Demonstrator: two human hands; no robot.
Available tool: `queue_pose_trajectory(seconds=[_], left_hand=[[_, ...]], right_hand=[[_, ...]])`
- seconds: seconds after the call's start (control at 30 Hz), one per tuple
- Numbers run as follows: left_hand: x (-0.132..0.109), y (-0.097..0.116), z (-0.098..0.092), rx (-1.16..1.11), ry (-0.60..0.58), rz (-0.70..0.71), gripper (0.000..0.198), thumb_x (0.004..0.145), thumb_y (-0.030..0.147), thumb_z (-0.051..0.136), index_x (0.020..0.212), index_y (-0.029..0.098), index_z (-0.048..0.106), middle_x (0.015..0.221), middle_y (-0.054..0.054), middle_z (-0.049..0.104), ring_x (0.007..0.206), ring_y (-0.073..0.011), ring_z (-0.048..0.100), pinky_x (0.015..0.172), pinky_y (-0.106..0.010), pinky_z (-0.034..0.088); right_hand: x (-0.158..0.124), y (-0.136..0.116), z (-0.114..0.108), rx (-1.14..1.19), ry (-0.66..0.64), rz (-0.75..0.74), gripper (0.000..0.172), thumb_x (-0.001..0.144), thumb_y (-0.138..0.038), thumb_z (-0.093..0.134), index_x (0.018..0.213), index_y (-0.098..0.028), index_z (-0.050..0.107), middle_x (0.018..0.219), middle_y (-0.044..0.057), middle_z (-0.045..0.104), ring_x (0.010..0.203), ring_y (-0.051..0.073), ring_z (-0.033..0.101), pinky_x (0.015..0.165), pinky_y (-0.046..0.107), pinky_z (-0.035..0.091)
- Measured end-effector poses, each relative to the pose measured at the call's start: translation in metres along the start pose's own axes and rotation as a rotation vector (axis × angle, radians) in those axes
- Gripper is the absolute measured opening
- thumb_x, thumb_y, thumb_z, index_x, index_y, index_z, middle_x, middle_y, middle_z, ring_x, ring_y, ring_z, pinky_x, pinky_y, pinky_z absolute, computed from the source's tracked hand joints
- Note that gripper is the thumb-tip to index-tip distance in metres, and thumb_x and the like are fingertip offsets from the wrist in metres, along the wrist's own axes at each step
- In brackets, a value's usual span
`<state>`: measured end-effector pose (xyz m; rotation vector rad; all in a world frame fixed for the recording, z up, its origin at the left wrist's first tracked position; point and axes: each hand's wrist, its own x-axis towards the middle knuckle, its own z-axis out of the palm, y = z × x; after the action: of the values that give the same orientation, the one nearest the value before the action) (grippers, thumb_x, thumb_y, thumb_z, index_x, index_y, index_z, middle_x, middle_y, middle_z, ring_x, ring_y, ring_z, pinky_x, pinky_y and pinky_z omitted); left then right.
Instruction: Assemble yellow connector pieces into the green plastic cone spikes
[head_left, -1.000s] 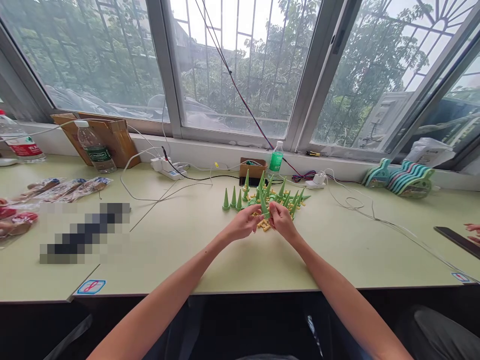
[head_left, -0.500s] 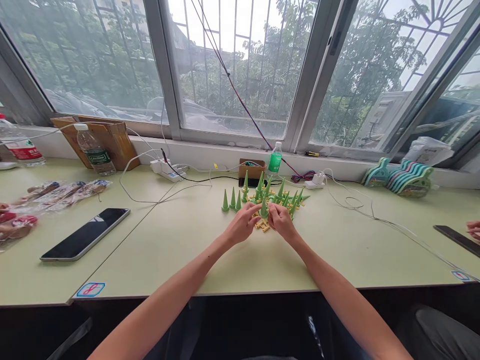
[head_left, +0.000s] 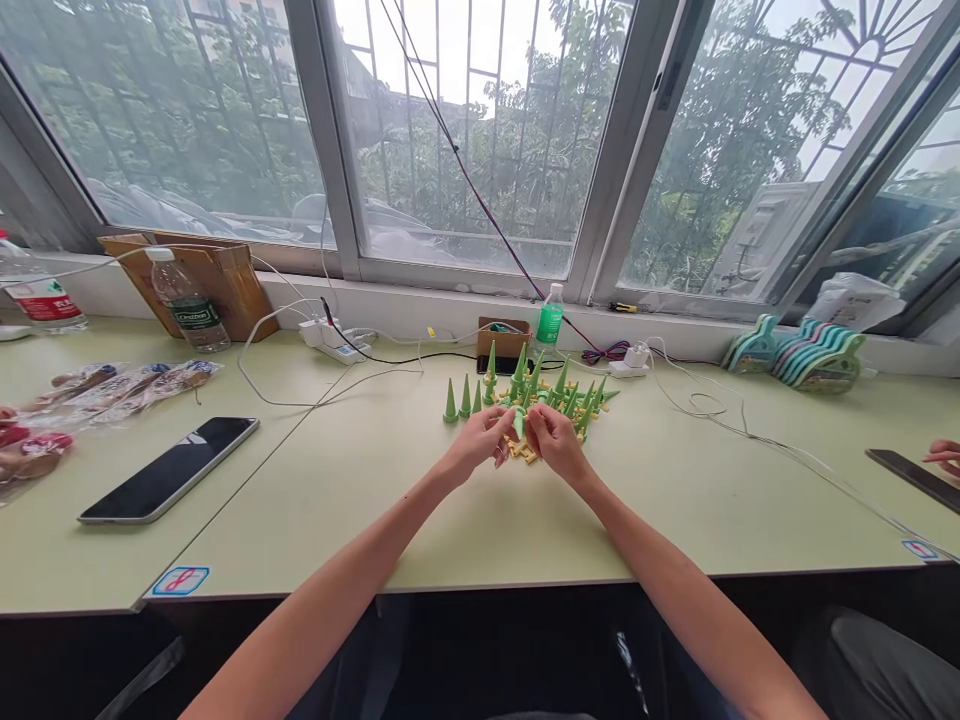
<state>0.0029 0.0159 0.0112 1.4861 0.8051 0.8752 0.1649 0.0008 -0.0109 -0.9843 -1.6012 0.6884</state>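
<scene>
My left hand point(head_left: 480, 440) pinches a small green plastic cone point(head_left: 519, 424), whose tip now points down toward the table. Close against the cone's right side, my right hand point(head_left: 556, 442) is closed with thumb and fingers together; whatever is in them is too small and covered to make out. Just below the hands lie several loose yellow plastic pieces point(head_left: 525, 453). Behind them stands a crowd of green cones point(head_left: 562, 382), with more yellow parts among their bases. To the left, a few upright cones point(head_left: 450, 402) stand in a row.
A green-labelled bottle point(head_left: 550, 318) and a small cardboard box point(head_left: 502, 340) stand by the window sill. White cables point(head_left: 720, 410) cross the table's right side. At left lie a phone point(head_left: 172, 470) and bagged items point(head_left: 127, 388). Another person's hand point(head_left: 943, 458) touches a phone at far right.
The green cone between my hands has turned from tip up to tip down. My left hand's extended forefinger has drawn in to grip it, and my right hand has shifted slightly left.
</scene>
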Motion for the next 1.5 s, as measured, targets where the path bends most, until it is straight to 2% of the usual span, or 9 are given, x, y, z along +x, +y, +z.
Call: queue_pose_trajectory(seconds=[0.23, 0.33, 0.57, 0.7, 1.0, 1.13, 1.23, 1.33, 1.5], left_hand=[[-0.001, 0.0, -0.002, -0.032, -0.012, 0.042, 0.041, 0.08, 0.054, 0.062, 0.088, 0.017, 0.047, 0.062, 0.003, 0.054, 0.04, -0.0055, 0.044, 0.04, -0.02, 0.036], [-0.002, -0.004, -0.002, 0.078, 0.025, 0.12, 0.038, 0.082, 0.052, 0.059, 0.092, 0.018, 0.046, 0.06, 0.005, 0.05, 0.04, -0.0066, 0.044, 0.04, -0.021, 0.035], [-0.003, -0.009, 0.001, 0.505, 0.121, 0.343, 0.023, 0.086, 0.037, 0.055, 0.101, 0.02, 0.054, 0.075, 0.001, 0.055, 0.052, -0.0077, 0.045, 0.051, -0.021, 0.042], [-0.003, -0.009, 0.003, 0.563, 0.133, 0.399, 0.02, 0.086, 0.032, 0.053, 0.103, 0.02, 0.054, 0.081, 0.0, 0.056, 0.055, -0.0076, 0.046, 0.054, -0.021, 0.044], [-0.006, 0.003, 0.003, 0.457, 0.194, 0.375, 0.037, 0.084, 0.037, 0.057, 0.115, 0.022, 0.043, 0.091, -0.001, 0.06, 0.043, -0.0033, 0.043, 0.045, -0.018, 0.037], [-0.004, 0.003, 0.001, 0.363, 0.21, 0.32, 0.033, 0.082, 0.049, 0.059, 0.091, 0.018, 0.052, 0.08, 0.0, 0.06, 0.043, -0.0044, 0.045, 0.042, -0.018, 0.035], [0.0, 0.0, 0.001, 0.221, 0.129, 0.229, 0.046, 0.085, 0.059, 0.048, 0.071, 0.015, 0.052, 0.065, -0.001, 0.056, 0.04, -0.0062, 0.045, 0.038, -0.02, 0.033], [0.002, 0.0, 0.001, 0.061, 0.06, 0.113, 0.058, 0.086, 0.066, 0.039, 0.067, 0.014, 0.054, 0.062, -0.004, 0.057, 0.039, -0.0082, 0.046, 0.035, -0.022, 0.032], [0.0, 0.002, -0.002, -0.032, 0.04, -0.012, 0.062, 0.081, 0.071, 0.044, 0.063, 0.013, 0.055, 0.064, -0.008, 0.06, 0.042, -0.0086, 0.047, 0.037, -0.022, 0.034]], right_hand=[[-0.002, 0.001, 0.0, 0.0, -0.057, 0.047, 0.044, 0.092, -0.059, 0.04, 0.069, -0.021, 0.043, 0.047, -0.006, 0.045, 0.038, 0.008, 0.037, 0.042, 0.022, 0.03], [-0.002, 0.002, 0.0, 0.017, -0.066, 0.078, 0.045, 0.091, -0.061, 0.041, 0.069, -0.022, 0.041, 0.045, -0.007, 0.044, 0.036, 0.008, 0.037, 0.039, 0.022, 0.03], [-0.002, 0.003, -0.001, 0.021, -0.066, 0.119, 0.054, 0.094, -0.055, 0.038, 0.054, -0.02, 0.041, 0.038, -0.004, 0.045, 0.033, 0.007, 0.036, 0.038, 0.022, 0.031], [-0.001, 0.001, -0.001, 0.041, -0.061, 0.12, 0.057, 0.094, -0.054, 0.038, 0.048, -0.019, 0.04, 0.035, -0.003, 0.043, 0.031, 0.007, 0.034, 0.037, 0.021, 0.03], [-0.001, -0.001, 0.004, 0.171, -0.005, 0.102, 0.049, 0.092, -0.059, 0.04, 0.062, -0.021, 0.039, 0.045, -0.005, 0.042, 0.033, 0.007, 0.035, 0.035, 0.021, 0.028], [0.0, -0.001, 0.003, 0.169, 0.016, 0.078, 0.047, 0.091, -0.061, 0.041, 0.066, -0.021, 0.039, 0.049, -0.006, 0.042, 0.034, 0.007, 0.036, 0.034, 0.022, 0.026], [0.0, 0.0, 0.001, 0.149, 0.023, 0.055, 0.047, 0.091, -0.061, 0.041, 0.065, -0.022, 0.038, 0.05, -0.006, 0.041, 0.034, 0.007, 0.036, 0.035, 0.022, 0.025], [-0.001, -0.001, 0.001, 0.126, 0.008, 0.028, 0.046, 0.092, -0.059, 0.04, 0.066, -0.021, 0.04, 0.051, -0.006, 0.042, 0.036, 0.007, 0.036, 0.036, 0.022, 0.026], [-0.003, -0.005, 0.001, 0.066, -0.046, 0.005, 0.045, 0.093, -0.059, 0.04, 0.068, -0.021, 0.042, 0.052, -0.005, 0.044, 0.038, 0.008, 0.037, 0.039, 0.022, 0.03]])
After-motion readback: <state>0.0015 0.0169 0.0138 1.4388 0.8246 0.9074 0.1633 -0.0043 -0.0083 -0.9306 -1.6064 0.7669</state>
